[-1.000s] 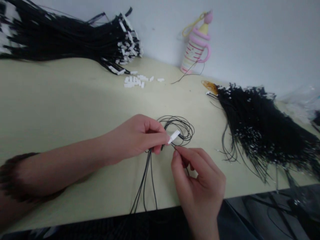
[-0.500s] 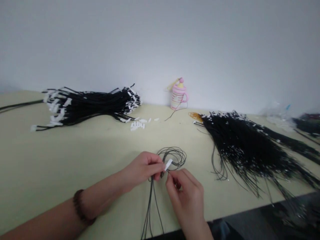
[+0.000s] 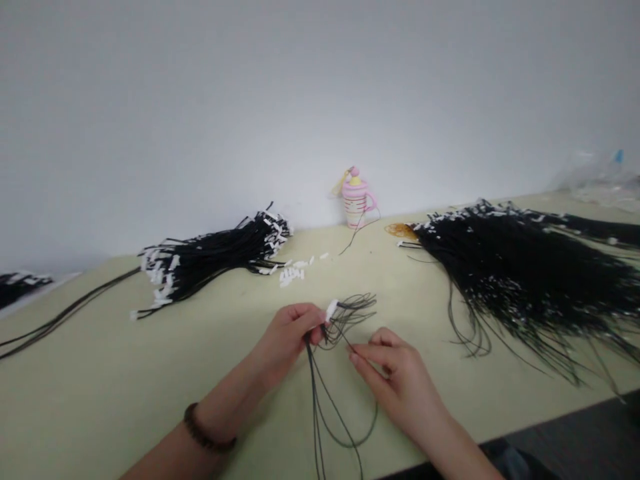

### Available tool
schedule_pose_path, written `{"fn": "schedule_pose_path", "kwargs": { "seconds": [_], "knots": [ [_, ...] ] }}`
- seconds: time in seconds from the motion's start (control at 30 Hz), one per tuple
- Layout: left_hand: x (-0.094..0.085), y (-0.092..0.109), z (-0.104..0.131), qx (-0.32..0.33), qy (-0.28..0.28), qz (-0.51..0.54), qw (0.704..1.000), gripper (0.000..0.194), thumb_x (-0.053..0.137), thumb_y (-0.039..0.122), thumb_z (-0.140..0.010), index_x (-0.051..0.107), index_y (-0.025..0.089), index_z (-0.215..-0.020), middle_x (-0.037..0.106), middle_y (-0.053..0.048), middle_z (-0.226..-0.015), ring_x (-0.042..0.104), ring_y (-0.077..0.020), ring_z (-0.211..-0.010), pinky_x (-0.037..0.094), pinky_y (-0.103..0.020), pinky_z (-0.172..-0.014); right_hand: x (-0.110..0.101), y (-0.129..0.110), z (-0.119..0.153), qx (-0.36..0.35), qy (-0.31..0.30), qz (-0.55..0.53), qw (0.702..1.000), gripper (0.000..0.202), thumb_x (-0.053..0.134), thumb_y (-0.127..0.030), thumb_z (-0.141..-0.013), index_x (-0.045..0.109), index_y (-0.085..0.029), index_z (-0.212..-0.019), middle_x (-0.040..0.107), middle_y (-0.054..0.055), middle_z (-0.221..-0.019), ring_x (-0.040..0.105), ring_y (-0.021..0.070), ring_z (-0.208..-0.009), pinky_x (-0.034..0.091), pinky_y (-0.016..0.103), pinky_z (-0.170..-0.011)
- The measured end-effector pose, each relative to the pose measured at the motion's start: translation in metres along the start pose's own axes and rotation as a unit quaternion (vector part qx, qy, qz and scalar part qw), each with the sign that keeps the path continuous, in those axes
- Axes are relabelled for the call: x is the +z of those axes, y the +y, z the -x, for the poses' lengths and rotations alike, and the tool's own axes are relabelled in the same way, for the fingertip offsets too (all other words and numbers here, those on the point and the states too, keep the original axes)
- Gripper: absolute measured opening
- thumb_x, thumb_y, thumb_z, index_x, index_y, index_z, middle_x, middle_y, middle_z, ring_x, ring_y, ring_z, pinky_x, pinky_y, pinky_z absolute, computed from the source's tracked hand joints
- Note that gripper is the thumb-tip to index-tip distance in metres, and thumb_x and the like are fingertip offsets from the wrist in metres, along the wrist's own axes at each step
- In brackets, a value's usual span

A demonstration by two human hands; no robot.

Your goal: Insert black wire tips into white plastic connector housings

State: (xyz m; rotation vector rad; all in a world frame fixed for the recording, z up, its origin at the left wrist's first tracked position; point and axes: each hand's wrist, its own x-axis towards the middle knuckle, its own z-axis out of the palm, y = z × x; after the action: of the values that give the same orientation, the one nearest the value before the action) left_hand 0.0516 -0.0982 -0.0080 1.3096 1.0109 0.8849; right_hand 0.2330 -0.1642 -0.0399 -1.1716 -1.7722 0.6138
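My left hand (image 3: 287,343) is closed in a pinch on a small white connector (image 3: 331,311) with thin black wires coming out of it. Several black wires (image 3: 315,387) hang from below its fingers toward the table's front edge, and a loose tangle of wire (image 3: 357,308) spreads to the right behind the connector. My right hand (image 3: 400,377) pinches one thin black wire between thumb and forefinger, a short way right of the connector. That wire runs up toward the connector; where its end sits, I cannot make out.
Bundled black cables with white ends (image 3: 215,257) lie at the back left, near loose white connectors (image 3: 291,274). A pink cup-shaped ornament (image 3: 355,200) stands by the wall. A large heap of black wires (image 3: 525,267) covers the right side, with a clear plastic bag (image 3: 600,180) behind.
My right hand has moved away from the connector, to the right, still pinching a wire. The coil's round loops now look stretched and tangled. The camera view has tilted.
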Motion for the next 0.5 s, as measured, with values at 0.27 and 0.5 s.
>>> {"fn": "schedule_pose_path", "kwargs": {
  "seconds": [0.27, 0.5],
  "knots": [
    [-0.028, 0.04, 0.042, 0.106, -0.227, -0.107, 0.962, 0.028, 0.071, 0.041, -0.071, 0.06, 0.019, -0.058, 0.053, -0.004, -0.048, 0.046, -0.0149, -0.048, 0.036, -0.029, -0.05, -0.01, 0.007, 0.005, 0.164, -0.12, -0.396, 0.896, 0.021, 0.067, -0.029, -0.078, 0.071, -0.017, -0.094, 0.073, 0.007, -0.091, 0.07, 0.0182, -0.079, 0.054, 0.025, -0.061],
    [-0.003, 0.038, 0.041, 0.091, -0.317, -0.285, 0.9, 0.014, 0.06, 0.025, -0.075, 0.065, 0.017, -0.064, 0.056, -0.001, -0.058, 0.046, -0.0117, -0.056, 0.039, -0.026, -0.057, -0.058, 0.034, 0.008, 0.21, 0.076, -0.255, 0.941, 0.042, 0.064, -0.028, -0.082, 0.06, -0.02, -0.123, 0.069, 0.012, -0.111, 0.066, 0.022, -0.104, 0.053, 0.037, -0.088]
  ]
}}
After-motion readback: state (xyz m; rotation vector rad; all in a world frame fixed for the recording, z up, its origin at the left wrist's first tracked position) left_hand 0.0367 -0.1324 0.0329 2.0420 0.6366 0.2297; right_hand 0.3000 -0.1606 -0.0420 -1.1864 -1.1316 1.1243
